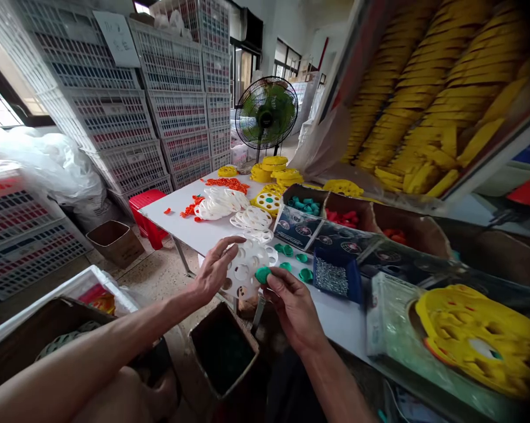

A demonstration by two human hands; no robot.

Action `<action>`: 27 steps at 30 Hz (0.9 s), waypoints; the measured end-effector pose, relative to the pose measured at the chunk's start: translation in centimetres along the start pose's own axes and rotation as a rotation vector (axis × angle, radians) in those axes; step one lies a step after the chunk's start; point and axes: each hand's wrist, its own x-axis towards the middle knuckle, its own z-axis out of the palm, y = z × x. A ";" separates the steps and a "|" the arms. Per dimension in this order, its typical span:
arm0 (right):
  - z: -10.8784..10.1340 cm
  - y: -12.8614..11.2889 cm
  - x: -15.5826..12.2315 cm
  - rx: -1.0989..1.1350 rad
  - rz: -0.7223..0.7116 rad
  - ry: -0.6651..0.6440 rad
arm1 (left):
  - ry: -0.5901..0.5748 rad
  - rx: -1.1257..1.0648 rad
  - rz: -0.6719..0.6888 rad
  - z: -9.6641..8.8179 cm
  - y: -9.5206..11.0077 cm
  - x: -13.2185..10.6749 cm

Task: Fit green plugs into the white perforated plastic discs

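Note:
My left hand (215, 265) grips the left edge of a white plastic disc (237, 273) with round holes, held tilted above the table's near edge. Between the thumb and fingers of my right hand (291, 302) is a small green plastic cap (262, 274), close against the right side of the disc. Several loose green caps (305, 274) lie on the table just beyond my right hand. A blue tray (355, 282) of small metal screws (331, 276) sits to their right. Behind the disc, more white perforated discs (221, 202) are piled up.
Orange parts (227, 185) and yellow discs (274, 170) lie farther back on the white table (172, 220). Cardboard bins (298, 226) of coloured parts line the right side. An open carton (223, 349) stands below my hands. A fan (266, 114) and stacked crates (172, 70) are beyond.

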 end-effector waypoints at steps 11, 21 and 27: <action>3.5 1.8 -2.2 -0.152 -0.057 -0.091 | 0.041 0.093 0.188 -1.2 0.1 -2.9; 4.3 1.9 -2.4 -0.321 -0.098 -0.083 | 0.026 0.178 0.314 -1.2 0.6 -3.4; 4.2 1.1 -2.4 -0.490 -0.175 -0.059 | 0.018 0.187 0.336 -1.0 0.7 -3.7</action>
